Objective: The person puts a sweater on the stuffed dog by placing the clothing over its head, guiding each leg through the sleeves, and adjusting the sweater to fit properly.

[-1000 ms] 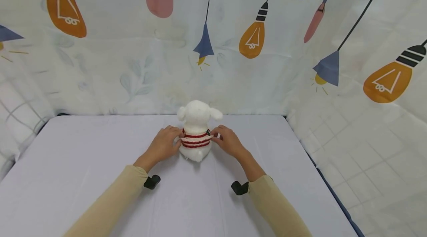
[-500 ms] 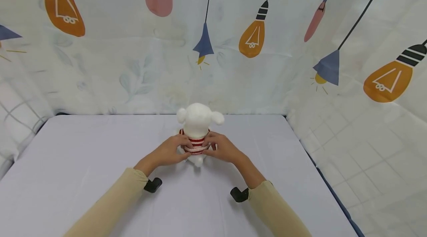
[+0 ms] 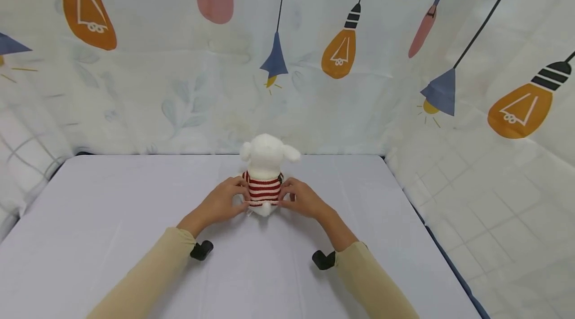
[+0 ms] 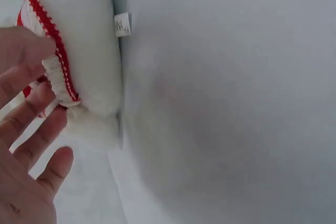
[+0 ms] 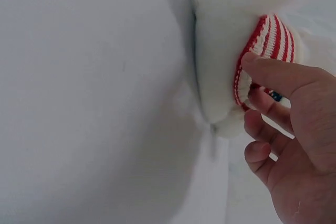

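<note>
plush (image 3: pixel 265 159) upright on worktop (image 3: pixel 112 199), looks soft and light | left hand (image 3: pixel 222 202) at 9 o'clock, right hand (image 3: pixel 304 200) at 3 | both pinch sweater (image 3: pixel 264 190) hem, best hold

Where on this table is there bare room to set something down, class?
Bare stretches of the table lie left of the left hand and right of the right hand, out to the curtain. It is crowded at the middle, round the plush toy.
</note>
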Tool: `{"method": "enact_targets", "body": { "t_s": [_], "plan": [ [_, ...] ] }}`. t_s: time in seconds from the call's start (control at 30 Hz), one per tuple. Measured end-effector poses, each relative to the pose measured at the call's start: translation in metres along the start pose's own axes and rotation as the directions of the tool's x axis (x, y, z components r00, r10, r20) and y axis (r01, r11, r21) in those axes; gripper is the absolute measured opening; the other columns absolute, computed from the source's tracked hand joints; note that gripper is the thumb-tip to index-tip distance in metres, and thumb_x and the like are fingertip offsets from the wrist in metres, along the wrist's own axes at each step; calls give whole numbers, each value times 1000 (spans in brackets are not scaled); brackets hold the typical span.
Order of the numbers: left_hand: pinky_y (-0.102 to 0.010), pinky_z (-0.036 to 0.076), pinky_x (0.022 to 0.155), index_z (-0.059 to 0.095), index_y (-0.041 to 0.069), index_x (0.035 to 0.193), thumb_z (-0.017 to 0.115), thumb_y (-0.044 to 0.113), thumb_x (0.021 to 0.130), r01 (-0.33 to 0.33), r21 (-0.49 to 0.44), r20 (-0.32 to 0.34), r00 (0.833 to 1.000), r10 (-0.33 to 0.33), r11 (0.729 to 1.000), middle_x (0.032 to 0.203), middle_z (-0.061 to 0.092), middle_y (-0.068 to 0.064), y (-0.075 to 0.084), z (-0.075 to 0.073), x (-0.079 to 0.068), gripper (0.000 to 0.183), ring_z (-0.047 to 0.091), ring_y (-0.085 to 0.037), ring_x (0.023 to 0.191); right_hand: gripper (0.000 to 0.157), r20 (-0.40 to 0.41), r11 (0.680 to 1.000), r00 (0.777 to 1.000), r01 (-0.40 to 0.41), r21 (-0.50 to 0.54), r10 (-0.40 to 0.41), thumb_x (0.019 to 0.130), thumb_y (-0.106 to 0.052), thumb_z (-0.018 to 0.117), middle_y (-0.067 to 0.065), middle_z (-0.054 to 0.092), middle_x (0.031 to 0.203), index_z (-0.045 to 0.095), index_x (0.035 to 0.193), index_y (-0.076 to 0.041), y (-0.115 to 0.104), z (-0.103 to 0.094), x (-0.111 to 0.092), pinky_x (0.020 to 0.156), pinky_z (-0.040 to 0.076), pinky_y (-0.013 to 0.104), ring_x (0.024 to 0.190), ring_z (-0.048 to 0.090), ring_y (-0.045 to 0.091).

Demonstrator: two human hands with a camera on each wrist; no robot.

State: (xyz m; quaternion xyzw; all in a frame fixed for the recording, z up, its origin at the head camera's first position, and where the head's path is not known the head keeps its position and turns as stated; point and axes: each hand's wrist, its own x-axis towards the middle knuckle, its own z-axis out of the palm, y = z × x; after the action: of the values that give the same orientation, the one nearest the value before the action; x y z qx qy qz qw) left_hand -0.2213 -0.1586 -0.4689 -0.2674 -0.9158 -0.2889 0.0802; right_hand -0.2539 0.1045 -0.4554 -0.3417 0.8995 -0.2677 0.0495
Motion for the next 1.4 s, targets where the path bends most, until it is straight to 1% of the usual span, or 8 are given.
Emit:
{"method": "enact_targets", "body": {
  "t_s": [0.2,0.33,0.5,0.73,0.83,1.07,1.23,1.4],
  "plan": [
    [-37,48,75,66,20,83,71,11,80,19,126,-7,1000,-18,992,101,60,0,-5,-5,4,10,55,-18,90,6,7,998,999,-51,-36,52,85,-19,74,-1,58,104,68,85,-17,3,-4,5,64,45,20,73,50,9],
    [-33,45,70,62,17,86,67,10,84,59,85,25,998,-62,995,87,60,3,-6,-4,7,10,53,-14,79,3,-15,998,998,-56,-38,55,89,-17,69,-3,63,94,68,91,-15,7,-6,7,66,45,20,75,52,8],
    [-34,47,73,61,12,90,67,7,86,108,7,21,994,-108,994,83,61,2,-9,0,9,9,56,-16,81,4,-41,998,997,-65,1,65,90,-16,68,-3,68,91,67,92,-13,8,-4,8,68,48,21,80,58,9],
    [-31,44,64,60,13,93,74,18,83,171,71,-66,984,-167,983,81,62,2,-2,3,15,18,55,-14,74,3,-108,993,988,-112,-40,107,91,-17,67,-3,68,91,64,91,-15,2,2,11,66,47,20,81,61,10],
    [-36,46,68,62,12,95,77,21,80,200,71,-99,976,-192,977,88,62,-2,-1,1,15,22,56,-19,83,5,-157,991,979,-134,-26,128,94,-17,63,0,67,91,65,92,-12,-2,1,11,66,47,23,80,60,12],
    [-51,47,88,61,7,109,73,12,81,261,41,-125,959,-254,964,114,58,-14,-8,-4,15,30,54,-35,109,34,-199,954,933,-296,54,300,102,-39,45,2,66,90,64,100,-10,-13,7,15,63,45,24,75,55,11],
    [-56,39,104,50,1,133,66,15,88,296,-9,-44,954,-296,955,136,53,-21,-11,-3,22,49,46,-42,128,43,-206,933,910,-345,101,359,99,-48,46,3,67,94,62,103,-9,-23,11,19,65,48,26,82,60,14],
    [-58,35,108,43,-3,140,63,17,91,263,-33,15,965,-263,964,140,50,-24,-12,1,29,57,44,-43,131,42,-211,927,906,-339,164,368,97,-47,50,3,68,97,64,108,-9,-32,12,23,69,50,28,88,62,16]
  ]
}}
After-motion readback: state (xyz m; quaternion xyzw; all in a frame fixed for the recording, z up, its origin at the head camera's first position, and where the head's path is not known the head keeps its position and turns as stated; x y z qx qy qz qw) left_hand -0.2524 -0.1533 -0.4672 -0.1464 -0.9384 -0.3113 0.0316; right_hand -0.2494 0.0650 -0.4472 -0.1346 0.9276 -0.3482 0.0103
